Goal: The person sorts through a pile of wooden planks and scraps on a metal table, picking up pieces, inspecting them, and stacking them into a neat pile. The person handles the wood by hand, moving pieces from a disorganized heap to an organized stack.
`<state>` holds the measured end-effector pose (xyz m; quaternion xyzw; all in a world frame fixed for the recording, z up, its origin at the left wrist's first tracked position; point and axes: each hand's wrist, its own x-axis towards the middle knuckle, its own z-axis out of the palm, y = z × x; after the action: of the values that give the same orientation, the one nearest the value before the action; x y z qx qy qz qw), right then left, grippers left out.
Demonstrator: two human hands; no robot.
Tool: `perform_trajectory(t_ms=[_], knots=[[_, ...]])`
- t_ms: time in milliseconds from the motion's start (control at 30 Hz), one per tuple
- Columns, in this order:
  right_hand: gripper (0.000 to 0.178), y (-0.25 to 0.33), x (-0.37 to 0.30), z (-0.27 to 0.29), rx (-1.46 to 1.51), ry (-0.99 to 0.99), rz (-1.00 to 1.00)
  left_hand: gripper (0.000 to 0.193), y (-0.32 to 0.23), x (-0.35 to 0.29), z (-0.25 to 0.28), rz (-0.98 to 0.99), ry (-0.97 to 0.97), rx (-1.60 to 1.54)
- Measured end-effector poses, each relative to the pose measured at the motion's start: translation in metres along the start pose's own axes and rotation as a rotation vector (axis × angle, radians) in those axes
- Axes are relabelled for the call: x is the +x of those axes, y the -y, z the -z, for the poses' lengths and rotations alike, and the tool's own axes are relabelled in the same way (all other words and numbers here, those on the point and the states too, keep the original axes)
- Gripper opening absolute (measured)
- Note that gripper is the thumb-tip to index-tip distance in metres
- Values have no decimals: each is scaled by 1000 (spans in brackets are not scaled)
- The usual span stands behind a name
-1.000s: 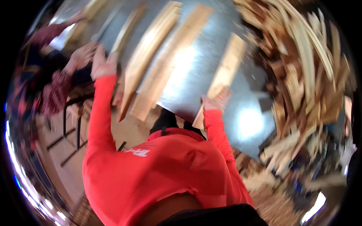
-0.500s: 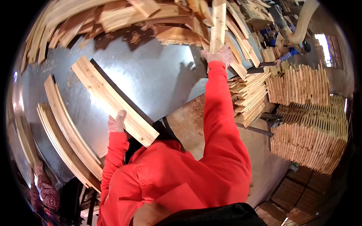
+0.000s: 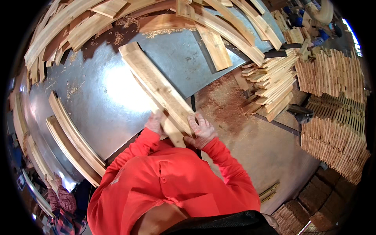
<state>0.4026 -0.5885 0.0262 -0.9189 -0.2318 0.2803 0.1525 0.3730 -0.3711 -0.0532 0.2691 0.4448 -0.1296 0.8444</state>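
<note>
Two long pale wooden boards lie one partly over the other at the near edge of the metal table, slanting away to the far left. My left hand is closed on the left edge of the lower board, near its close end. The upper board has my right hand closed around its near end, thumb toward me and fingers over the right edge. The undersides of both boards are hidden.
Loose boards are heaped along the table's far side, with sawdust below. More boards lie at the left, near a co-worker's hands. Stacked slats and a crisscross pile stand at the right.
My right hand has come back from the far pile with a board, now laid against the first. My left hand and its board have shifted right.
</note>
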Motion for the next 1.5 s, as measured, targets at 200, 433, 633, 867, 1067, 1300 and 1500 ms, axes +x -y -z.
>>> perform_trajectory(t_ms=[200, 433, 633, 867, 1067, 1300, 1500], knots=[[65, -77, 147, 79, -212, -395, 411, 39, 4, 31, 12, -88, -265, 440], [99, -164, 323, 174, -410, -514, -230, 43, -9, 19, 54, -173, -228, 314], [84, -51, 272, 160, -188, -133, -326, 48, 5, 22, 57, -377, -295, 1045], [96, 24, 257, 54, 6, -488, -364, 45, 25, 79, 83, -766, -51, 869], [101, 62, 229, 66, -60, -59, -289, 56, 25, 81, 83, -323, -53, 399], [115, 22, 236, 102, -319, -393, -377, 37, -9, 53, 49, -590, 8, 1360], [90, -53, 258, 158, 10, -273, -681, 32, -9, 66, 40, -450, -106, 1559]])
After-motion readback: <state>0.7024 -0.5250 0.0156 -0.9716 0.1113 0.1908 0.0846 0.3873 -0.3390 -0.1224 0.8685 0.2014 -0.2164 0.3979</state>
